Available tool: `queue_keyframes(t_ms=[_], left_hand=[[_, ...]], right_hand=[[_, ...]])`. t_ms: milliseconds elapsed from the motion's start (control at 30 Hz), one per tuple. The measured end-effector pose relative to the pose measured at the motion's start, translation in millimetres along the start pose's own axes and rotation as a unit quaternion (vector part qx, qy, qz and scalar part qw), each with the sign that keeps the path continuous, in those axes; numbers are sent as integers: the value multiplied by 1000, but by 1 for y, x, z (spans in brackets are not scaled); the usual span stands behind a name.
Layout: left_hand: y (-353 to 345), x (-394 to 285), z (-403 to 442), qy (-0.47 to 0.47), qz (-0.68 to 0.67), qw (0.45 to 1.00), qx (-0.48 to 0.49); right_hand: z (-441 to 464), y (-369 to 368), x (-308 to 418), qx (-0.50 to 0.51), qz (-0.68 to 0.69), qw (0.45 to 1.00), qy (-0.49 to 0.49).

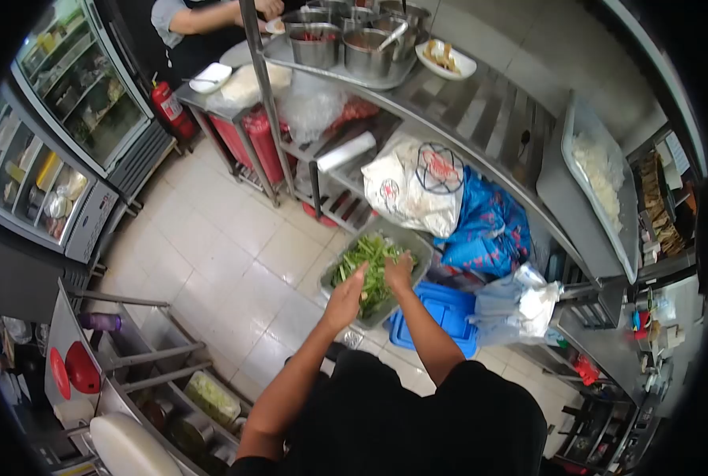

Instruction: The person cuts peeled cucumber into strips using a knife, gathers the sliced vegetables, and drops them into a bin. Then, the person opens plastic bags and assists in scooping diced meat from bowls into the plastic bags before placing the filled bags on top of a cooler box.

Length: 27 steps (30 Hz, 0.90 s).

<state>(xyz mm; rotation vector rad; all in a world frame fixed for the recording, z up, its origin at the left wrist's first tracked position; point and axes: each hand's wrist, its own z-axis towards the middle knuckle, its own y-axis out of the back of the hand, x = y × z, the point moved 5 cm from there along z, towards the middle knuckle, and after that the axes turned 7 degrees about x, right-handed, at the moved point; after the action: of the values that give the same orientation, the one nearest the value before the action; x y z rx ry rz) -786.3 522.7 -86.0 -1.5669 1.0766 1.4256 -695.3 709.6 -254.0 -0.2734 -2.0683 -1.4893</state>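
A grey plastic tub [328, 276] stands on the floor in front of me, filled with cut leafy greens [375, 252]. My left hand [344, 300] is over the near left side of the tub, its visible fingers stretched out along the greens. On the right side, my right hand [399, 271] reaches into the tub with its fingers bent round some of the greens. The undersides of both hands are partly hidden. Right of the tub, below my right forearm, sits a blue plastic lid or box [429, 305].
Stuffed white [413, 186] and blue bags [485, 226] sit under a steel shelf table [489, 119] bearing metal pots [367, 55]. Glass-door fridges [84, 87] line the left. A metal rack [144, 365] is near left. Another person's arm [203, 17] shows at the top.
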Motion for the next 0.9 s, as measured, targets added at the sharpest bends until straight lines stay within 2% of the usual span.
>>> queue_keyframes(t_ms=[67, 100, 167, 233, 300, 333, 367, 400, 433, 500, 567, 633, 667, 700, 733, 767, 833, 867, 900], left_hand=[[17, 21, -17, 40, -82, 996, -14], [32, 45, -29, 45, -63, 996, -31], [68, 81, -64, 73, -24, 994, -80], [110, 122, -111, 122, 19, 983, -139], [155, 166, -162, 211, 142, 951, -177], [177, 197, -185, 252, 129, 949, -142], [196, 216, -210, 232, 94, 954, -167], [213, 203, -235, 265, 120, 930, -227], [233, 241, -266, 339, 33, 910, -234], [269, 282, -322, 370, 20, 878, -303], [309, 344, -373, 307, 107, 860, -394], [351, 360, -398, 323, -94, 851, -404], [368, 352, -400, 320, -84, 861, -387], [376, 340, -409, 377, 59, 865, -325], [386, 335, -417, 426, 197, 843, -263], [401, 333, -418, 427, 197, 841, -269], [429, 341, -405, 290, 25, 909, -297], [448, 339, -400, 284, 25, 905, -315], [460, 328, -388, 363, 173, 886, -232]], right_hand=[[9, 19, -7, -152, -22, 980, 123], [11, 20, -14, -159, -22, 979, 129], [22, 7, -19, -43, 77, 989, 118], [11, -1, 3, 51, 23, 996, 75], [-1, -37, 2, 53, 98, 990, 88], [-14, -37, 29, 115, 42, 988, 99], [-30, -38, 55, 178, -17, 978, 109], [-33, -58, 65, 141, -77, 977, 142], [-36, -89, 60, 103, -136, 970, 171], [-66, -116, 95, 297, -163, 928, 156], [-101, -135, 128, 463, -187, 859, 118], [-132, -146, 161, 537, -190, 818, 79], [-135, -158, 168, 527, -177, 828, 67], [-137, -174, 177, 529, -176, 829, 48], [-142, -189, 185, 535, -179, 825, 34], [-148, -202, 191, 537, -180, 823, 40], [-148, -222, 211, 509, -109, 854, 23], [-148, -230, 220, 526, -139, 839, 8], [-146, -248, 218, 514, -137, 846, 19]])
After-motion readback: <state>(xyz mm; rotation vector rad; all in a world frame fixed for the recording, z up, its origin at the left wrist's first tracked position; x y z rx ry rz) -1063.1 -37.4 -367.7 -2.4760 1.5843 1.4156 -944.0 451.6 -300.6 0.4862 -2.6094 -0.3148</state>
